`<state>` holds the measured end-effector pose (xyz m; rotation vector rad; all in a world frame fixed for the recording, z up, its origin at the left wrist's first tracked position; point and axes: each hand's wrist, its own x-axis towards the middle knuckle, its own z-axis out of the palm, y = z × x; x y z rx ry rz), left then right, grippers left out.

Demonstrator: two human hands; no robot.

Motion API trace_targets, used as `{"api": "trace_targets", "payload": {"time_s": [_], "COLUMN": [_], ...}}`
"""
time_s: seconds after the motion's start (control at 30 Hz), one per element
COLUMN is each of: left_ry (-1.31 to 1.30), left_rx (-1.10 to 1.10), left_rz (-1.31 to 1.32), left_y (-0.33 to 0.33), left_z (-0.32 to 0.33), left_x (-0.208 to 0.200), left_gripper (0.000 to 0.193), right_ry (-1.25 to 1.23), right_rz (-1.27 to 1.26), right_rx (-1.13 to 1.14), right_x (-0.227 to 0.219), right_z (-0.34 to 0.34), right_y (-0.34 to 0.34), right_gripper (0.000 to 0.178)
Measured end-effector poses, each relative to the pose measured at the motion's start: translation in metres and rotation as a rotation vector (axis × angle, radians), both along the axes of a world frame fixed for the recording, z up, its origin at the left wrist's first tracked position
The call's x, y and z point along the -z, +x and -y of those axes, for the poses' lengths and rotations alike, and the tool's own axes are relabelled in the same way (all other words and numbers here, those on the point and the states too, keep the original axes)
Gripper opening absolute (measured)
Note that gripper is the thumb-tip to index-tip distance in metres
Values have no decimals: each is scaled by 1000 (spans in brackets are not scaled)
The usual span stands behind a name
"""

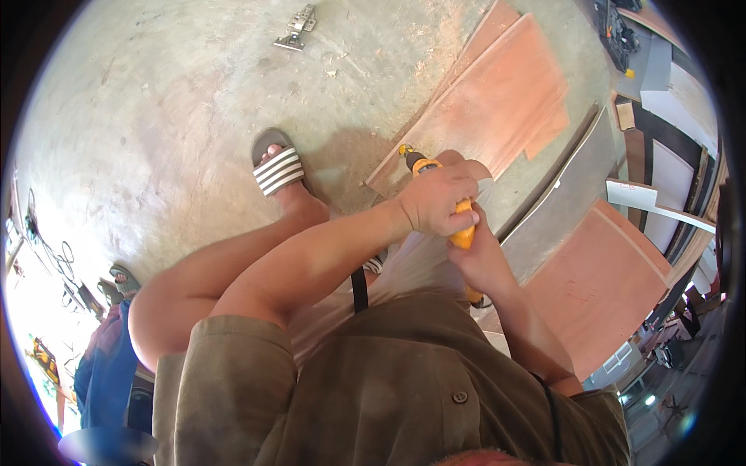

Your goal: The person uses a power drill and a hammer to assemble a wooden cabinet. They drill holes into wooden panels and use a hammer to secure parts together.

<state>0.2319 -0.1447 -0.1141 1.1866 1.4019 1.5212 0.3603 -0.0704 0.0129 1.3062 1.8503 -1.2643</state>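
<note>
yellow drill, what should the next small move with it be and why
Probably steady the yellow drill and check its bit for contact: the left hand and right hand close around it, and the bit appears near the reddish-brown panel's edge, though this view can't settle whether they touch.

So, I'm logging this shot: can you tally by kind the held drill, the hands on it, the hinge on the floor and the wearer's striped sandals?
Yellow drill: 1
Left hand and right hand: 2
Metal hinge: 1
White-striped sandals: 2, one mostly hidden
Total: 6
</note>
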Motion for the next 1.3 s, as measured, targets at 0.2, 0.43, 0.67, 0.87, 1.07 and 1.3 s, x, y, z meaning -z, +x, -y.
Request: {"api": "trace_targets", "payload": {"time_s": [0.2, 0.43, 0.67, 0.87, 1.07, 1.3], "left_ry": [43, 35, 85, 84, 97, 98], "left_rx": [-59, -95, -99, -49, -38, -85], "left_rz": [100, 83, 72, 17, 43, 89], "left_y": [4, 1, 3, 1, 0, 0], "left_z": [-3, -11, -12, -8, -9, -13], "left_x": [5, 3, 4, 7, 8, 7], "left_gripper": [28, 30, 34, 35, 36, 34], "right_ry": [-87, -74, -83, -126, -104, -83], "right_rz": [-22, 120, 76, 230, 204, 153], "right_rx": [118, 9, -9, -27, 6, -2], "right_x": [9, 0, -1, -4, -2, -1], "right_z": [0, -16, -18, -23, -19, -19], "right_y": [-2, -16, -17, -22, -22, -21], "right_gripper": [79, 82, 84, 86, 85, 84]}}
